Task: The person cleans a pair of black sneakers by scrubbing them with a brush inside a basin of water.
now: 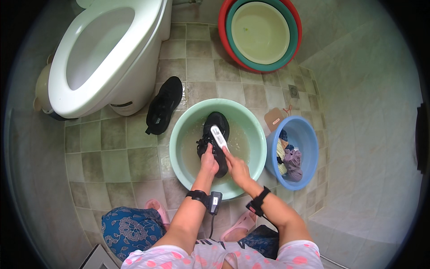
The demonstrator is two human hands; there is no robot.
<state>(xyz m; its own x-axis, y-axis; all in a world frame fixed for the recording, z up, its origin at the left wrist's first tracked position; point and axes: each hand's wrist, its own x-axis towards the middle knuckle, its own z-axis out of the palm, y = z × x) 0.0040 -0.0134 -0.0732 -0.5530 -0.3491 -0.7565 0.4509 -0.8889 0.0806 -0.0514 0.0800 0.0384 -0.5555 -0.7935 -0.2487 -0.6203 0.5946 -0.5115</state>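
A black shoe (218, 120) with laces lies in a pale green basin (179, 179) of cloudy water, its toe pointing away from me. My left hand (208, 162) is closed on the shoe's left side, near the laces. In my right hand (236, 168) is a white brush (218, 136), held by its handle end and laid across the top of the shoe. The brush's bristles are hidden beneath it. A second black shoe (164, 106) rests on the tiled floor, outside the basin to its upper left.
To the right of the green basin stands a blue basin (315, 154) holding crumpled clothes (292, 161). Nested red, green and cream basins (260, 32) lean at the far wall. A white toilet (148, 67) occupies the far left. A floor drain (293, 91) lies at the right.
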